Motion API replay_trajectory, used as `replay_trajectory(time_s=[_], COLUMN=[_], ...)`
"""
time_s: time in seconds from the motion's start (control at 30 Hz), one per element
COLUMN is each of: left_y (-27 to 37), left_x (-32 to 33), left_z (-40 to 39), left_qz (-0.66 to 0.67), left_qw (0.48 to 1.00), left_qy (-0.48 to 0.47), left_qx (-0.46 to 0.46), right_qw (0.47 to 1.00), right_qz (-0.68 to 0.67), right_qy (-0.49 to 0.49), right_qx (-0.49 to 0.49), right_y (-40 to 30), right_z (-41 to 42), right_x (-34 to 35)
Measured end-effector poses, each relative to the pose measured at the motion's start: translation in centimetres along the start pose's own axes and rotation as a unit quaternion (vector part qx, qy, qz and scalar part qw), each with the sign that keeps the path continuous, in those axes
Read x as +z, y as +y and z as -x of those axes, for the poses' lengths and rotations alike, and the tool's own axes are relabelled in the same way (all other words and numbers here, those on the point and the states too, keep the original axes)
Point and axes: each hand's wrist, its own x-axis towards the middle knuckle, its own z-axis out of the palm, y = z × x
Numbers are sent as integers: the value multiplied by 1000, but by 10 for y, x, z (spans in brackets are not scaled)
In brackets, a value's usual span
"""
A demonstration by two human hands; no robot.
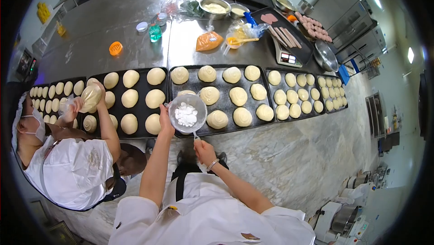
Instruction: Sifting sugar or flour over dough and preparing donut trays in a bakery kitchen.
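My right hand (204,151) grips the handle of a fine-mesh sieve (173,112). In the sieve lies a lumpy heap of white powder (186,114). At the sieve's left rim is my left hand (166,121), touching or holding its edge; the exact grip is partly hidden. Below the sieve stretches a black baking tray (220,70) with rows of round dough buns (238,96), several with a spiral on top. The tray's surface looks dusted with white. The sieve covers part of the left column of buns.
To the left a co-worker (74,167) holds a piping bag (91,98) over another bun tray (139,109). More bun trays (294,116) continue right. Beyond stand a bag of orange filling (209,41), a digital scale (288,58), a green bottle (155,33) and metal bowls (215,13).
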Motion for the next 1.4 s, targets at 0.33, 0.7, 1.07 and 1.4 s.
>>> replay_trajectory(time_s=[0.33, 0.7, 1.07, 1.4], left_y=[51, 11, -151, -320], left_x=[76, 187, 251, 283], left_z=[-52, -99, -92, -94], left_qz=[-83, -76, -180, -145], left_qw=[993, 988, 970, 956], left_qy=[-19, -136, -155, -177], left_qx=[86, -12, -41, -182], right_qw=[993, 984, 956, 947], right_qz=[-83, -78, -153, -192], right_qy=[57, 134, 248, 252], right_qx=[-64, -85, -46, 51], right_y=[-64, -109, -45, 9], right_z=[-46, -55, -24, 14], right_x=[-5, -69, -191, -319])
